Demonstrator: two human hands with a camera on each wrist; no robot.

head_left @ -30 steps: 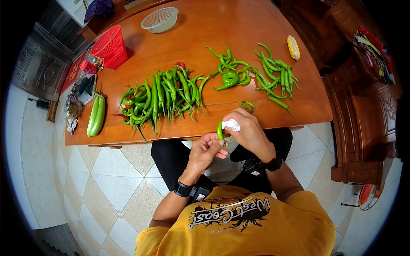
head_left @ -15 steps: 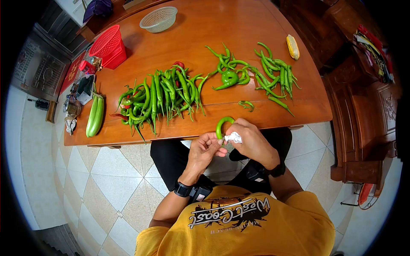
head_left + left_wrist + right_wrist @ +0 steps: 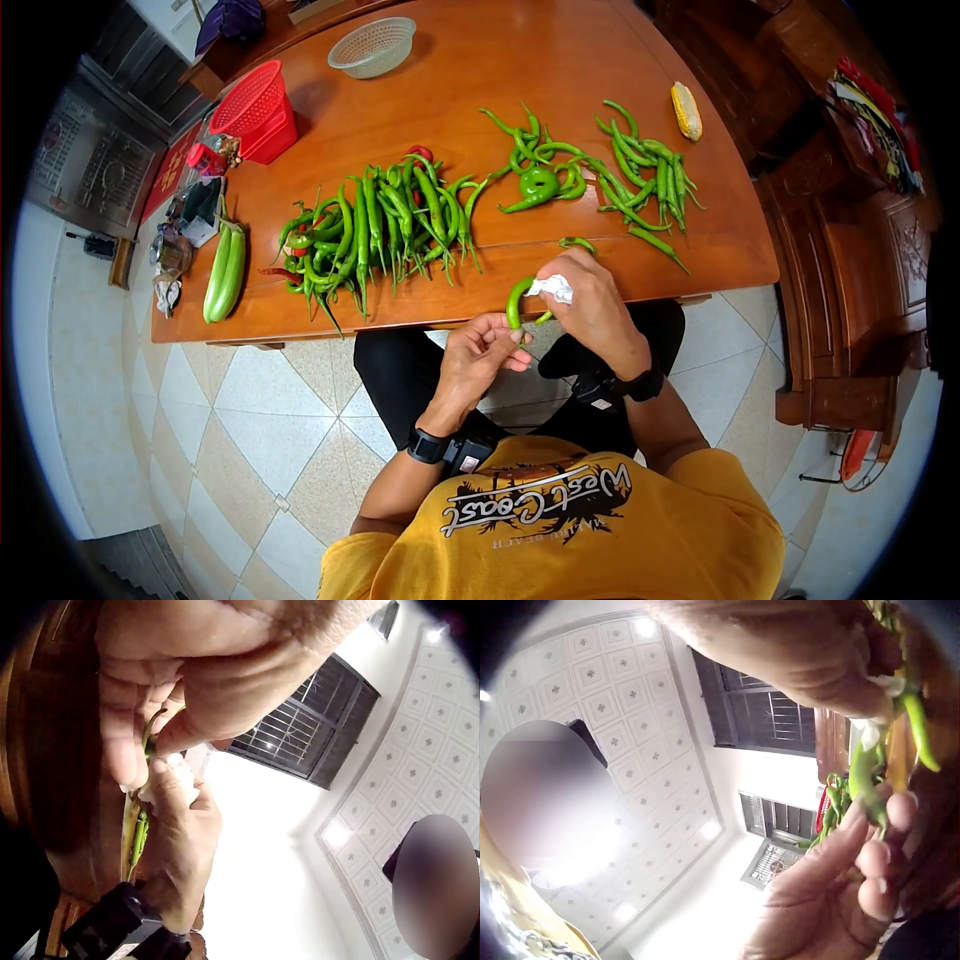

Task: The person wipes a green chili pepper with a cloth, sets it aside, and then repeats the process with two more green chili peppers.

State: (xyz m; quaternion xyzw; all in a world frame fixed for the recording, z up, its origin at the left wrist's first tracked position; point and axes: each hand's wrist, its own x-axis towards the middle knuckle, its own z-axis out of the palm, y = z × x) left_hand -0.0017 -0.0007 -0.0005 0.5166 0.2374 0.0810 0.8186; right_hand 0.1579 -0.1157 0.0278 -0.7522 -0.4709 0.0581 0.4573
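Close to the table's near edge, my left hand pinches the stem end of a curved green chili pepper between thumb and fingertips. My right hand holds a crumpled white tissue round the pepper's bend, partly hiding it. The pepper's tip comes out below the tissue in the head view. In the right wrist view, the tissue wraps the pepper above the left fingertips. From the left wrist view, the thin stem pokes up between the left fingers.
A big heap of green chilies lies on the wooden table. Smaller groups of chilies and a corn cob lie to the right. Leftward are a pale green eggplant and red baskets; a pale basket stands farther back.
My right hand has slid the tissue down to the pepper's stem end, then back up along its bend. My left hand keeps its pinch and hardly moves.
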